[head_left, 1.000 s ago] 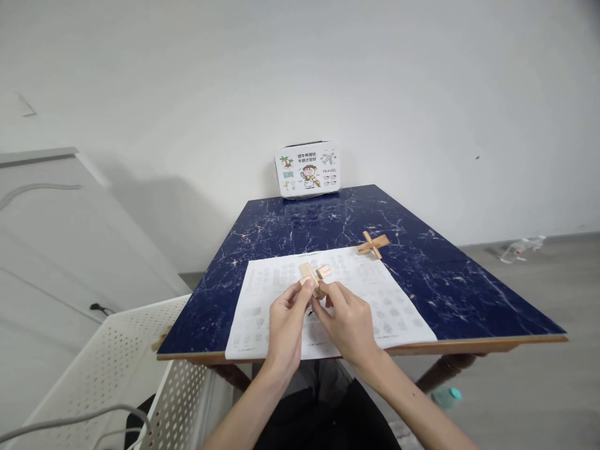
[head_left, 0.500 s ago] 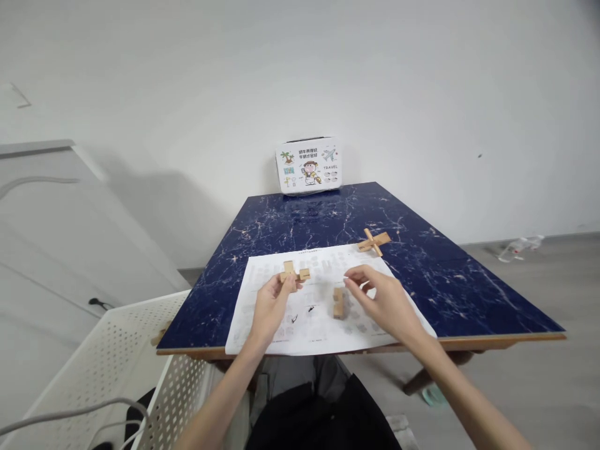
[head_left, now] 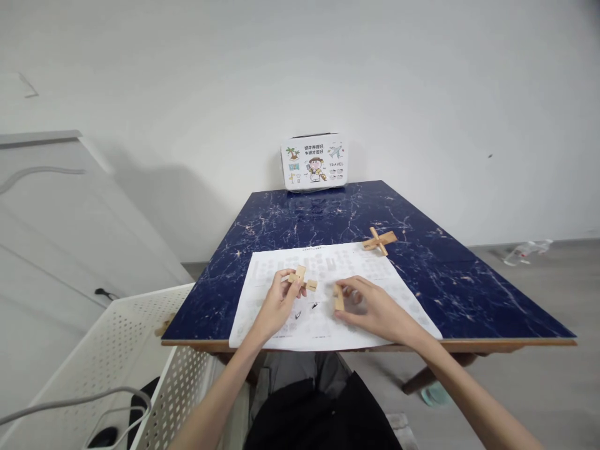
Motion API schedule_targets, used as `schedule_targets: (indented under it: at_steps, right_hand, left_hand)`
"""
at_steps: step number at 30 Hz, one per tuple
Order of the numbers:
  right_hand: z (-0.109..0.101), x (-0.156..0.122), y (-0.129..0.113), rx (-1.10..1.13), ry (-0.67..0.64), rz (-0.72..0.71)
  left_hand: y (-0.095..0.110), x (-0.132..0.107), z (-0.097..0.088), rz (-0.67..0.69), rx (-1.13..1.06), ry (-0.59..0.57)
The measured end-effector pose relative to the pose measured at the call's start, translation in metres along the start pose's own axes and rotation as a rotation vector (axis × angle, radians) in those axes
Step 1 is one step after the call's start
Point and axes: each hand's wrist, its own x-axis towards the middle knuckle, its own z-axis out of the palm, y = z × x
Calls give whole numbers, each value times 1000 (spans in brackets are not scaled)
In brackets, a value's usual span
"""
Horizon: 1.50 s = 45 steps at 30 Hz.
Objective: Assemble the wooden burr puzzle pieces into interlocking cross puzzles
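My left hand point(head_left: 276, 305) is closed on a small cluster of joined wooden puzzle pieces point(head_left: 301, 279), held just above a printed paper sheet point(head_left: 403, 312). My right hand point(head_left: 375, 308) pinches a single wooden block point(head_left: 338, 297) that stands on the sheet a little to the right. The two hands are a short gap apart. A finished wooden cross-shaped puzzle point(head_left: 379, 240) lies at the sheet's far right corner, beyond both hands.
The sheet lies on a dark blue marbled table point(head_left: 328, 219) set against a white wall. A white illustrated box point(head_left: 314, 161) stands at the table's far edge. A white perforated basket point(head_left: 117, 362) with a cable is at my lower left. A plastic bottle point(head_left: 525, 250) lies on the floor right.
The hands, together on the wooden pieces a second ago, moved apart. One block dropped onto the sheet, and my right hand has now come back and taken hold of it.
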Motion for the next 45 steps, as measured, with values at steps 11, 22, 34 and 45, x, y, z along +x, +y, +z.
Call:
schedule_targets:
  at_steps: [11,22,34,45]
  right_hand:
    - [14,10,-21,1039,-140,145]
    - [26,5,-26,1051,-72,172]
    - [28,1,-35,1056,11,197]
    - [27,-1,-40,1030,-50,205]
  left_hand:
    - [39,-12,10,38,89,-111]
    - [69,-10,10,116,398,-102]
    - [76,-12,11,82,446,-227]
    - [73,-5,9,331,664,-230]
